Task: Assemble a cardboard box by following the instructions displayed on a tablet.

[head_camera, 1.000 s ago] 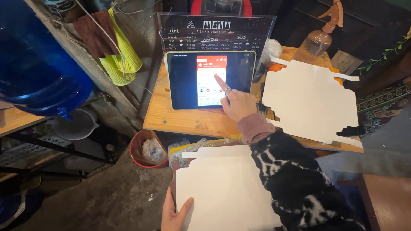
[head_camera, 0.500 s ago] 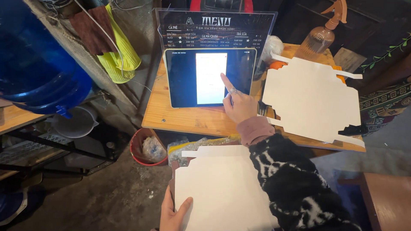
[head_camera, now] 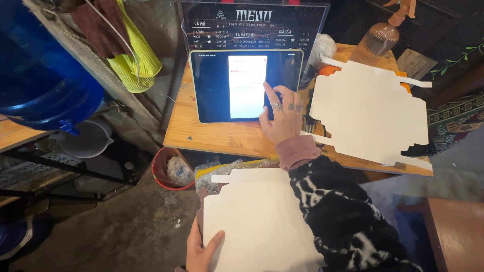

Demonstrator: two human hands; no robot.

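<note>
My right hand (head_camera: 280,117) reaches over a small wooden table (head_camera: 222,136) and its index finger touches the lit screen of a dark tablet (head_camera: 245,85) propped upright. The sleeve is black and white with a pink cuff. My left hand (head_camera: 200,250) grips the lower left edge of a flat white die-cut cardboard sheet (head_camera: 254,221) resting near my lap. A second flat white cardboard blank (head_camera: 370,116) lies on the table to the right of the tablet.
A clear acrylic menu stand (head_camera: 252,25) rises behind the tablet, and a spray bottle (head_camera: 381,36) stands at the back right. A blue water jug (head_camera: 40,75) is at left, a red bin (head_camera: 171,168) under the table, yellow cups (head_camera: 135,55) hang nearby.
The tablet screen has changed from a red-topped page to a plain white page. My right hand has stayed at the screen with small finger shifts. My left hand keeps its hold on the sheet.
</note>
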